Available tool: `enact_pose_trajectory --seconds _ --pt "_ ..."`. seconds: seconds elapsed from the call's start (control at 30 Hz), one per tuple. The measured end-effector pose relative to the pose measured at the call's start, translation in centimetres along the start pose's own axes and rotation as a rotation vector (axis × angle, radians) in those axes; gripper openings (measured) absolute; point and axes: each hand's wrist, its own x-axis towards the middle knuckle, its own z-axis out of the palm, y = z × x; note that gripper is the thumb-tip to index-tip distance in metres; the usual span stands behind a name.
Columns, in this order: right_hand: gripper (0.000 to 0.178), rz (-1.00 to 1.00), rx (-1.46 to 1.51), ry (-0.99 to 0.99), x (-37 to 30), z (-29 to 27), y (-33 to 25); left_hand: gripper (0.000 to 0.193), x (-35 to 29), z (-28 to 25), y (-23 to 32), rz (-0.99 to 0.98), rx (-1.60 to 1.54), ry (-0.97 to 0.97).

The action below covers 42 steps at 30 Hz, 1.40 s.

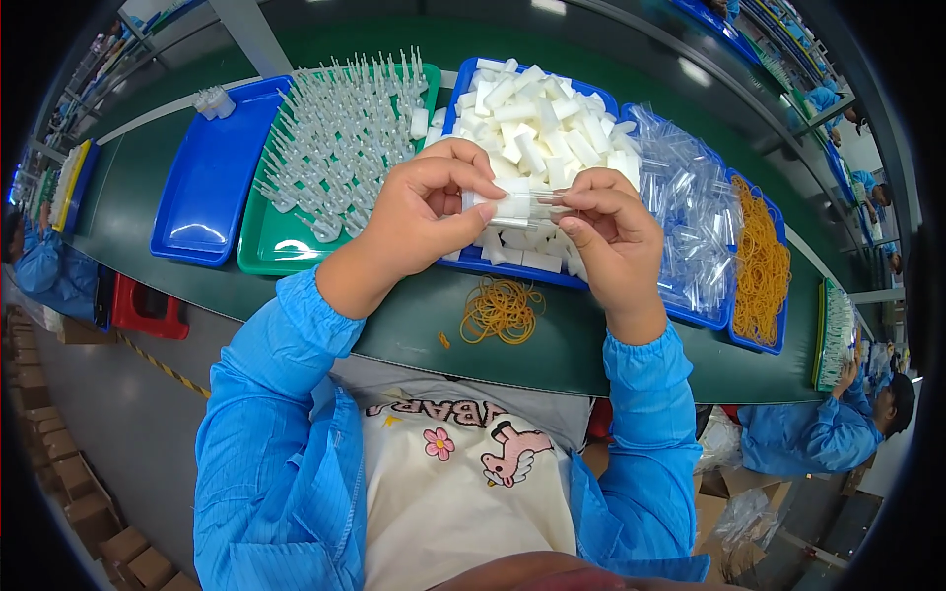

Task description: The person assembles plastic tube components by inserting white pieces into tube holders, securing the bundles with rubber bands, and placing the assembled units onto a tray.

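Observation:
Above the middle of the table, my left hand (429,197) is closed, its thumb and fingers pinching a white foam piece (512,202). A clear plastic tube (540,212) lies along the foam, and a thin stem shows at its right end. My right hand (616,231) pinches that end between thumb and fingers. How far the foam sits inside the tube I cannot tell. Behind both hands stands a blue tray heaped with white foam pieces (547,123). A loose pile of yellow-brown rubber bands (501,310) rests on the green table just below the hands.
Left of the foam, a green tray (264,246) holds many white parts with thin stems. Beyond it, a blue tray (197,192) has several white pieces in one corner. To the right are clear tubes (685,212) and rubber bands (759,266) in blue trays. A co-worker (813,433) sits far right.

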Motion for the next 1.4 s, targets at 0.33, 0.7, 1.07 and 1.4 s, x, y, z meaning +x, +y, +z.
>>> enact_pose_trajectory --seconds 0.33,0.7,1.07,1.4 --pt "0.022 0.035 0.074 0.079 0.1 0.1 0.3 0.022 0.1 -0.1 0.0 -0.001 0.029 -0.023" --pt "0.023 -0.111 -0.226 0.069 0.3 -0.3 0.2 0.029 0.1 0.0 0.1 -0.024 0.036 -0.031" --pt "0.027 -0.048 -0.071 0.307 0.1 1.0 0.8 0.033 0.1 0.0 -0.3 0.007 -0.058 -0.109" --pt "0.037 -0.122 -0.299 0.219 -0.5 2.9 0.8 0.031 -0.1 -0.1 -0.9 0.036 -0.123 -0.115"
